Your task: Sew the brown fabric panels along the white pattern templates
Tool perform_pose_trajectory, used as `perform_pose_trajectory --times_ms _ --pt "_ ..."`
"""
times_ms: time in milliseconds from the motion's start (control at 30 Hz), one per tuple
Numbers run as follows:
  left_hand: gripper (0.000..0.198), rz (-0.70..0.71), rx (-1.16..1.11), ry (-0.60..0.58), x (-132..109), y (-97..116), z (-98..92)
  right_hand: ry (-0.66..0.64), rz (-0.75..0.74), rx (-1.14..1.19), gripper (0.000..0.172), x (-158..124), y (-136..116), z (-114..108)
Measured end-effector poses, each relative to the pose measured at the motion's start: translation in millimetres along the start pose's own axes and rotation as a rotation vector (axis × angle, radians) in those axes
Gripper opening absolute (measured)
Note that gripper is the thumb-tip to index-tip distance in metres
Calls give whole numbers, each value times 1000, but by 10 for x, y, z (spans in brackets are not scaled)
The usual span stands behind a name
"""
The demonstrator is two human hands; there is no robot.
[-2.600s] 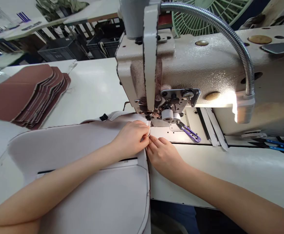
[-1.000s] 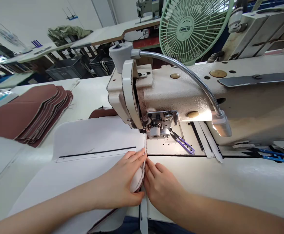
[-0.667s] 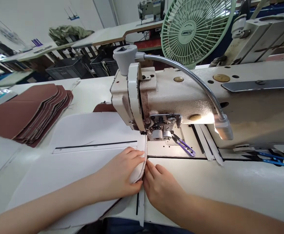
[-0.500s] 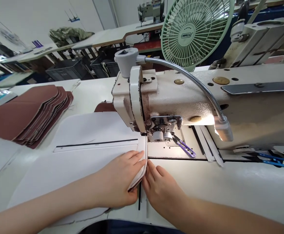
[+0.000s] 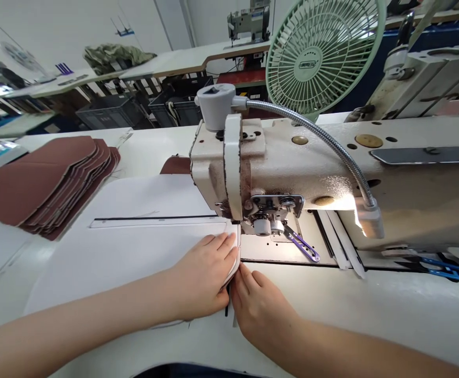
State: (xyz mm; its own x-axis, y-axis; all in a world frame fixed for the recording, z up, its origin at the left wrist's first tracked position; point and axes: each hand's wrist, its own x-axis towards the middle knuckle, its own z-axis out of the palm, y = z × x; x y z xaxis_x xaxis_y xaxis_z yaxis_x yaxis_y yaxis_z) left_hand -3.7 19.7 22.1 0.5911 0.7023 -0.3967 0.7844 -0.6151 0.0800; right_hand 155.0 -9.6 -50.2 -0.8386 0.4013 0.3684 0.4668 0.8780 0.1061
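A white panel (image 5: 95,262) with a long slot edged in black lies flat under the sewing machine head (image 5: 233,173). Its right edge runs into the area by the needle, which the head hides. My left hand (image 5: 203,278) grips the panel's near right corner, fingers on top and thumb low at the edge. Close against that same edge, my right hand (image 5: 263,310) has its fingers pressed together, pinching the rim. A narrow black strip (image 5: 226,307) shows between the hands, below the corner.
Purple thread snips (image 5: 302,244) and white strips (image 5: 341,241) lie on the machine bed. Blue-handled scissors (image 5: 449,269) rest at the right. Brown panels (image 5: 44,184) are stacked at the left. A green fan (image 5: 323,58) stands behind the machine, with a lamp (image 5: 371,220) on a flexible neck.
The panel has shifted forward, away from me, under the machine head. My left hand has moved slightly forward with it, covering more of the corner. The right hand stays by the edge.
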Motion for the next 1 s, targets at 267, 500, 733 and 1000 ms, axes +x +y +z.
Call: perform_pose_trajectory --times_ms 267,500,733,1000 --pt "31 -12 -33 8 93 -44 -147 28 -14 12 35 -42 50 46" --pt "30 -28 34 18 165 -58 -127 3 -36 1 33 -28 107 112" --pt "21 -101 56 -23 262 -86 -235 -41 6 -13 30 46 241 154" --pt "32 -194 93 43 336 -67 -167 -38 28 -52 32 92 336 196"
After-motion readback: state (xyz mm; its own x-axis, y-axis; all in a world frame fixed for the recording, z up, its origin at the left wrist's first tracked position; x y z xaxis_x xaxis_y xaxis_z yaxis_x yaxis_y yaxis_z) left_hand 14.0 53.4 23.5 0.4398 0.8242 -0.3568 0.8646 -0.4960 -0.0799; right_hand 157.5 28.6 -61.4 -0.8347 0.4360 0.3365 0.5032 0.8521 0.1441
